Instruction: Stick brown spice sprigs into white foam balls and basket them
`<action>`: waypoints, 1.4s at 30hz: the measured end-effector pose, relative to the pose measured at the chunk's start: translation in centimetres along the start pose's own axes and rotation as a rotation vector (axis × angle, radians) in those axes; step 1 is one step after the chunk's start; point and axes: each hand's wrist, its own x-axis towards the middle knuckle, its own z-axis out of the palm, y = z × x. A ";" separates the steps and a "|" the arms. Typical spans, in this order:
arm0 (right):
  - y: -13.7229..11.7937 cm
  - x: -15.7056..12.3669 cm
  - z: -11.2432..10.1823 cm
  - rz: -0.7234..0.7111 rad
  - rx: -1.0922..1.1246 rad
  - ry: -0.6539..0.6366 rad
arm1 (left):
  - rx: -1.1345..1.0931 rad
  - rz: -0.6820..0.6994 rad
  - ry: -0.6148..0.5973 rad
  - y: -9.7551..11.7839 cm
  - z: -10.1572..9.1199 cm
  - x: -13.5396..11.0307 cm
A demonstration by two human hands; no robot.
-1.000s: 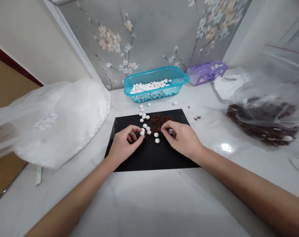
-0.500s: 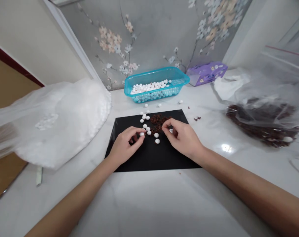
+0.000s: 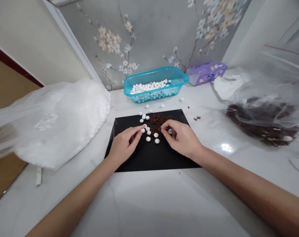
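Note:
On a black board (image 3: 149,159) lie several loose white balls (image 3: 157,141) beside a heap of small reddish-brown pieces (image 3: 158,121). My left hand (image 3: 123,142) rests at the left of the balls, thumb and forefinger apart. Its forefinger tip reaches a white ball (image 3: 142,131); whether it touches is unclear. Across the heap, my right hand (image 3: 183,137) has thumb and forefinger pinched together at the brown pieces' edge. What sits in that pinch is too small to make out. Another white ball (image 3: 170,131) shows partly behind the right fingers.
A teal basket (image 3: 156,97) holding many white balls stands against the flowered wall, beside a purple packet (image 3: 207,73). At left lies a big clear bag of white balls (image 3: 65,121); at right, a clear bag of brown pieces (image 3: 262,121). Stray balls lie before the basket.
The white ball between my left fingers has been let go and another ball now lies nearer the board's middle. The left thumb and forefinger have shifted slightly; my right hand stays nearly still.

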 end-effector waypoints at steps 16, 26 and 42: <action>0.4 0.4 0.1 0.006 0.152 0.021 | -0.032 -0.083 0.008 -0.5 -0.1 1.0; 0.9 0.6 0.5 0.070 0.343 0.117 | 0.105 0.000 0.193 -1.6 0.0 4.0; 1.2 1.2 0.5 0.158 0.472 0.099 | -0.010 0.034 0.161 -5.2 0.8 8.7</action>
